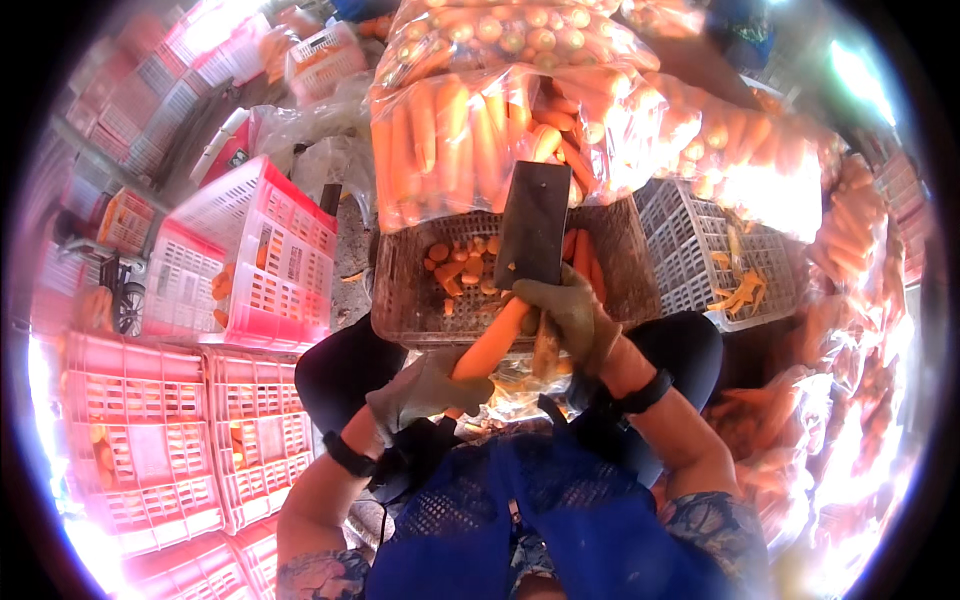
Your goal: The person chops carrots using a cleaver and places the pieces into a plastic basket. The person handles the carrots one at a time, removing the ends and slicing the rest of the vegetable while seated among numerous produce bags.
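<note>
A large orange carrot (pixel 489 343) slants up from my gloved left hand (pixel 431 390), which grips its lower end. My gloved right hand (pixel 574 315) is closed on a broad dark cleaver (pixel 534 225), its blade pointing away from me. The carrot's upper end meets the base of the blade, beside my right fingers. Below that hand the cleaver's wooden handle (pixel 546 346) shows. Both hands are above the near rim of a worn brown crate (pixel 397 292). Inside it lie cut carrot pieces (pixel 457 266) on the left and long carrots (pixel 585 259) on the right, partly behind the blade.
Clear plastic bags of carrots (pixel 450 142) are piled at the crate's far side. A pale crate (pixel 679 247) with peel-like scraps (pixel 742 292) is on the right. To the left are a pink-and-white crate (pixel 289 255) and stacked pink crates (pixel 139 450). More bagged carrots (pixel 780 427) lie at right.
</note>
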Available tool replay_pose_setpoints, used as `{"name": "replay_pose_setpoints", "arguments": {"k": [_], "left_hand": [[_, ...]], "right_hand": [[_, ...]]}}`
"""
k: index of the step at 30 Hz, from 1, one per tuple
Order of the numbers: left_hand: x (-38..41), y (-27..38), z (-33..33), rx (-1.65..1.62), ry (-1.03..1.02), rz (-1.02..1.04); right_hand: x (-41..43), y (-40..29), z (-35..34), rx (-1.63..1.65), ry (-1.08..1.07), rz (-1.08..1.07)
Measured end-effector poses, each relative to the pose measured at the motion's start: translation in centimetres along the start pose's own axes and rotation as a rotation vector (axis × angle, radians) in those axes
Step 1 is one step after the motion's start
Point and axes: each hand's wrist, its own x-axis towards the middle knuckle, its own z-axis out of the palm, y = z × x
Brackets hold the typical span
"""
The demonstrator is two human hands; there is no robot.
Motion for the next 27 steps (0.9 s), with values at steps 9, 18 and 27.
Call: {"name": "replay_pose_setpoints", "arguments": {"k": [9,18,27], "left_hand": [[4.1,0.5,-0.9,-0.037,0.136,-0.005],[10.8,6.3,0.8,0.187,0.136,-0.013],[27.0,12.1,-3.9,0.868,0.782,0.671]], "right_hand": [[-6.0,-8.2,-0.4,-0.581,0.170,-0.363],[-1.9,-3.6,-8.0,-0.583,0.296,-0.061],[-0.7,-6.5,-10.2,0.174,0.603,-0.058]]}}
